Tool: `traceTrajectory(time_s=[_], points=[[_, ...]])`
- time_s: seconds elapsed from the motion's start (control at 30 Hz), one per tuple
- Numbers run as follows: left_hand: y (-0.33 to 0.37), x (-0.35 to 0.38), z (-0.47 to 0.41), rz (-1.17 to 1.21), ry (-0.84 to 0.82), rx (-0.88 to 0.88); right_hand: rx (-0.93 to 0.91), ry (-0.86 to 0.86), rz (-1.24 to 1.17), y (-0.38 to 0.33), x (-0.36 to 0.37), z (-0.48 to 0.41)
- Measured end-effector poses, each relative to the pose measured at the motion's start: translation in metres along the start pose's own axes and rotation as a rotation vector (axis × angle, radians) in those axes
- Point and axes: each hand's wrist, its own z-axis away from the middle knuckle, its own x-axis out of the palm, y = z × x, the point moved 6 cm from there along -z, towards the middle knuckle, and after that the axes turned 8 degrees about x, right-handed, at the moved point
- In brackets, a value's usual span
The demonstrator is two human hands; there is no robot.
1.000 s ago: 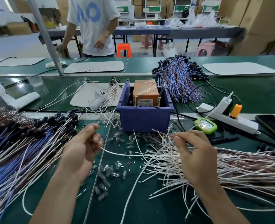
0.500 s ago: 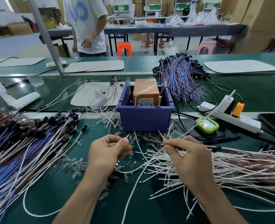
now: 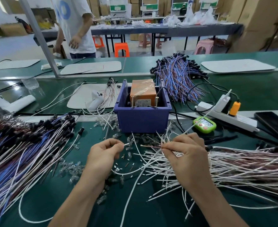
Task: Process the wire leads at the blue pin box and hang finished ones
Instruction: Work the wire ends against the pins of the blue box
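The blue pin box (image 3: 142, 119) stands at the middle of the green bench, with an orange block and two upright pins inside. Just in front of it, my left hand (image 3: 102, 154) pinches the end of a white wire lead (image 3: 126, 144). My right hand (image 3: 186, 154) pinches a brown wire lead (image 3: 149, 146) whose tip points left toward the white one. The two tips are a small gap apart. A heap of loose white and brown leads (image 3: 233, 166) spreads to the right under my right wrist.
A big bundle of blue, white and brown leads with black caps (image 3: 20, 149) fills the left. Small clear parts (image 3: 71, 171) litter the bench. A green timer (image 3: 204, 124), power strip (image 3: 230, 115) and phone (image 3: 275, 123) lie right. A person (image 3: 74, 25) stands behind the far bench.
My left hand came in from the left with the white lead to just before the box. My right hand rose slightly with the brown lead. The person behind walked left.
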Motion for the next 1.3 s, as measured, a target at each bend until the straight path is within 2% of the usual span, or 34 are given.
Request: traceTrajectory(time_s=[0.13, 0.27, 0.33, 0.47, 0.57, 0.8, 1.0, 1.1, 1.2, 1.3], points=[[0.002, 0.009, 0.004, 0.036, -0.091, 0.003, -0.111, 0.001, 0.078, -0.008, 0.003, 0.002], [0.013, 0.025, 0.014, 0.206, -0.106, 0.128, -0.215, -0.050, 0.126, -0.020, 0.011, 0.007], [0.020, 0.026, 0.017, 0.096, -0.069, 0.254, -0.232, -0.094, 0.156, -0.022, 0.016, 0.009], [0.038, 0.028, 0.026, -0.343, -0.084, 0.604, -0.224, -0.106, 0.165, -0.022, 0.020, 0.009], [0.041, 0.033, 0.033, -0.535, -0.138, 0.707, -0.187, -0.074, 0.126, -0.019, 0.017, 0.007], [0.040, 0.026, 0.032, -0.486, -0.054, 0.636, -0.146, -0.055, 0.059, -0.017, 0.013, 0.005], [0.033, 0.016, 0.026, -0.435, 0.045, 0.461, -0.099, -0.047, 0.016, -0.014, 0.007, 0.002], [0.032, 0.016, 0.026, -0.429, 0.066, 0.439, -0.100, -0.042, 0.009, -0.014, 0.006, 0.001], [0.028, 0.004, 0.019, -0.388, 0.139, 0.385, -0.083, 0.026, 0.013, -0.008, -0.004, -0.003], [0.021, -0.012, 0.009, -0.251, 0.191, 0.280, -0.072, 0.097, 0.042, 0.000, -0.015, -0.007]])
